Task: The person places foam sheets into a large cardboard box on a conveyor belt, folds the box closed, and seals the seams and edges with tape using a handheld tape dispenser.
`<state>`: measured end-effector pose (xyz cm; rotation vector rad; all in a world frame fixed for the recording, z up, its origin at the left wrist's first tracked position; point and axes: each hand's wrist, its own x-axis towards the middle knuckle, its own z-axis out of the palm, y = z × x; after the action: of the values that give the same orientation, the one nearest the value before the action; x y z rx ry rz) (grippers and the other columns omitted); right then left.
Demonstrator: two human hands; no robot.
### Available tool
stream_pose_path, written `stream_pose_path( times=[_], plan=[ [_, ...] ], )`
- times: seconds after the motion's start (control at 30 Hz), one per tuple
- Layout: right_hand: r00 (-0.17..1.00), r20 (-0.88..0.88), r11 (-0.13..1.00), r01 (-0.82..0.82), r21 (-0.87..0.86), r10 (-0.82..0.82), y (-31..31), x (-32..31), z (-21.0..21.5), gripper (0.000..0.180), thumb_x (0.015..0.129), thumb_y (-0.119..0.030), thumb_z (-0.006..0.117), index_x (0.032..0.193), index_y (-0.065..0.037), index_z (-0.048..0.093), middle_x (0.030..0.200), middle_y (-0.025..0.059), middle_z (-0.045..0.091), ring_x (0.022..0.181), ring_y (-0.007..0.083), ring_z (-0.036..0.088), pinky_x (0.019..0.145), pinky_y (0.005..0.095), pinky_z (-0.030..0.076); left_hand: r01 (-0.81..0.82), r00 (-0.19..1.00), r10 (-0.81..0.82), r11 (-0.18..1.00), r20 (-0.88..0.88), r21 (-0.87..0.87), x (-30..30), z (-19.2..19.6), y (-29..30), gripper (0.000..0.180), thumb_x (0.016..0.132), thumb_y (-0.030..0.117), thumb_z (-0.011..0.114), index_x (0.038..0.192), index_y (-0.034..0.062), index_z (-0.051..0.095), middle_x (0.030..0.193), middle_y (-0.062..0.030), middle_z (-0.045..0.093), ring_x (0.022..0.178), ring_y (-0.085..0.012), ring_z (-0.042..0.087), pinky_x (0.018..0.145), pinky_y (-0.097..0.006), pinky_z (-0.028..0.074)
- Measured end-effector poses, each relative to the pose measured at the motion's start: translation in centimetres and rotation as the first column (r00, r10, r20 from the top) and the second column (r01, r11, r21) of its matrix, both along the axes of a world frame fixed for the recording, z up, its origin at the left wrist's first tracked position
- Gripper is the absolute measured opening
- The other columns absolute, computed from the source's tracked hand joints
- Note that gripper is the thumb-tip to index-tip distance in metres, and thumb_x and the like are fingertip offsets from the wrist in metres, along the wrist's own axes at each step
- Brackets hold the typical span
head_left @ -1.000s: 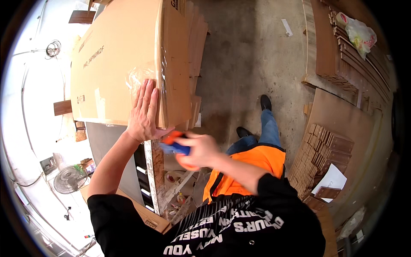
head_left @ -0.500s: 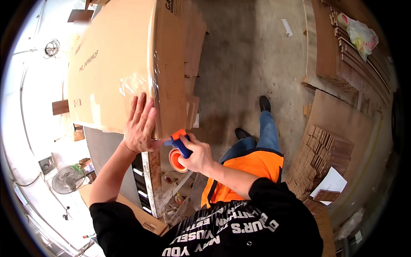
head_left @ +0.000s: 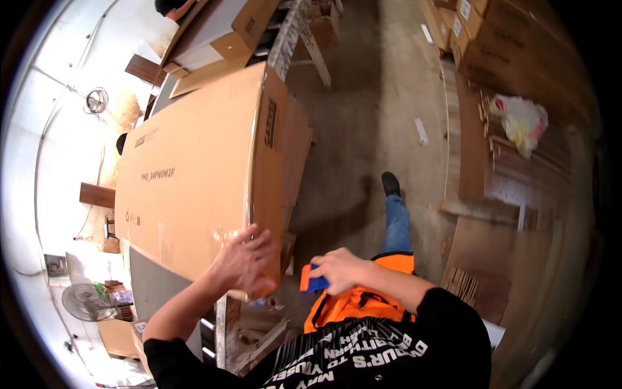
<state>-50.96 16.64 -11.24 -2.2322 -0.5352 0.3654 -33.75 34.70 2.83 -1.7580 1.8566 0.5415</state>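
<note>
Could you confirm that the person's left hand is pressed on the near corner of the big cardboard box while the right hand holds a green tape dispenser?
Not quite: in the head view, the tape dispenser in the right hand is orange and blue, not green. The rest holds: the left hand is pressed on the near corner of the big cardboard box.

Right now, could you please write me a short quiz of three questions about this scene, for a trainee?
1. True or false: the left hand rests on the near corner of the large cardboard box.
2. What does the right hand hold? A) scissors B) blue and orange tape dispenser C) hammer
3. What white appliance stands at the lower left?

Key: 1 true. 2 B. 3 a fan.
</note>
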Motion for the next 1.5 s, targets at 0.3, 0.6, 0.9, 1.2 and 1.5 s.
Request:
stream_pose_path(
  times=[0.3, 0.6, 0.9, 1.2, 1.5],
  plan=[
    [0.723, -0.142, 0.622, 0.663, 0.418, -0.676, -21.1, 14.5, -6.3, 0.059, 0.066, -0.015, 0.069, 0.125, -0.008, 0.063, 0.133, 0.0139, 0.056, 0.11, 0.0335, 0.062, 0.094, 0.0344, 0.05, -0.731, 0.591, 0.687, 0.678, 0.422, -0.08, 25.5, -2.0, -29.0, 0.045, 0.091, 0.047, 0.053, 0.101, 0.0087, 0.074, 0.116, -0.0136, 0.068, 0.12, -0.026, 0.057, 0.116, -0.044, 0.027],
    [0.817, -0.462, 0.479, 0.271, 0.835, 0.344, -30.3, 53.9, -1.7, 0.051, 0.064, -0.003, 0.058, 0.112, 0.009, 0.065, 0.092, 0.0116, 0.07, 0.076, 0.0145, 0.064, 0.07, 0.0281, 0.055, -0.604, 0.416, 0.83, -0.052, -0.37, -0.795, 27.3, -5.8, -25.7, 0.073, 0.095, 0.045, 0.05, 0.152, 0.0075, 0.025, 0.159, -0.0148, 0.02, 0.148, -0.0366, 0.012, 0.12, -0.05, 0.005],
    [0.67, -0.298, 0.679, -0.421, 0.602, 0.68, -24.7, 33.2, 0.1, 0.056, 0.066, -0.027, 0.073, 0.121, -0.014, 0.068, 0.114, 0.0133, 0.069, 0.09, 0.031, 0.069, 0.082, 0.0374, 0.053, -0.933, 0.332, 0.88, 0.255, -0.34, -0.252, 27.3, -2.7, -24.4, 0.032, 0.095, 0.024, 0.048, 0.114, 0.007, 0.067, 0.111, -0.0125, 0.069, 0.119, -0.0348, 0.057, 0.112, -0.045, 0.033],
    [0.435, -0.652, 0.295, 0.641, 0.709, 0.621, -32.6, 39.9, -0.8, 0.058, 0.074, -0.01, 0.064, 0.128, 0.009, 0.055, 0.088, 0.0111, 0.067, 0.061, 0.0118, 0.059, 0.058, 0.0234, 0.05, -0.787, 0.439, 0.705, 0.002, -0.557, -0.617, 26.4, -3.9, -22.3, 0.061, 0.088, 0.044, 0.06, 0.127, -0.0027, 0.057, 0.116, -0.02, 0.065, 0.11, -0.0369, 0.061, 0.102, -0.048, 0.042],
    [0.383, -0.655, 0.142, 0.787, 0.601, 0.651, -29.8, 37.9, 4.1, 0.052, 0.076, -0.013, 0.059, 0.122, 0.01, 0.05, 0.09, 0.0183, 0.065, 0.062, 0.0189, 0.061, 0.06, 0.0294, 0.053, -0.758, 0.507, 0.387, -0.224, -0.77, -0.612, 24.7, -3.5, -23.1, 0.075, 0.067, 0.046, 0.083, 0.12, -0.003, 0.062, 0.118, -0.0214, 0.065, 0.109, -0.0352, 0.064, 0.093, -0.04, 0.051]
  ],
)
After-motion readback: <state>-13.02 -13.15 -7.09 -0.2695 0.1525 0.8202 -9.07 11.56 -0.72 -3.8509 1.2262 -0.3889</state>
